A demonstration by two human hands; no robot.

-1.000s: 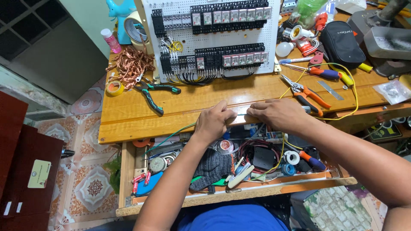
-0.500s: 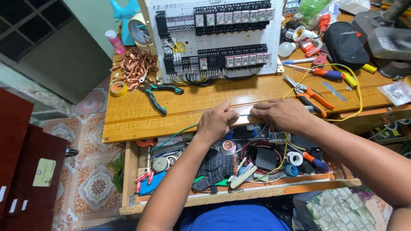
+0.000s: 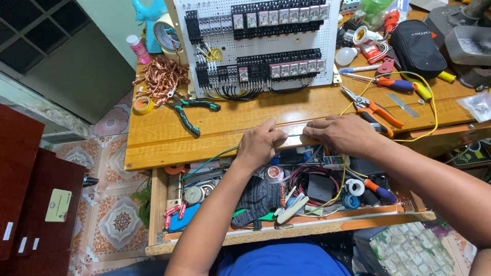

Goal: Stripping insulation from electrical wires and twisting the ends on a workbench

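Head view, looking down on a wooden work surface [image 3: 153, 135] with an open drawer below its front edge. The left hand [image 3: 258, 144] and the right hand [image 3: 340, 134] rest side by side on that front edge, knuckles up, each pinched shut on a thin green wire [image 3: 294, 136]; a short stretch of the wire shows in the gap between the two hands, and a further length runs from under the left hand down and leftward over the drawer [image 3: 204, 164]. Behind the hands stands a white perforated panel [image 3: 261, 46] carrying rows of black relays and terminal blocks. To its left lie a tangle of bare copper wire [image 3: 161, 76], a small roll of yellow tape [image 3: 141, 105] and green-handled black pliers [image 3: 189, 115]. To the right of the hands lie orange-handled wire strippers [image 3: 373, 108], a looping yellow wire [image 3: 432, 110] and a black zip pouch [image 3: 422, 48]. The open wooden drawer [image 3: 156, 204] holds a dark grey knitted glove [image 3: 258, 199], a coil of red and black cable [image 3: 307, 179], and a white tape roll [image 3: 354, 187], among small parts too cluttered to tell apart.
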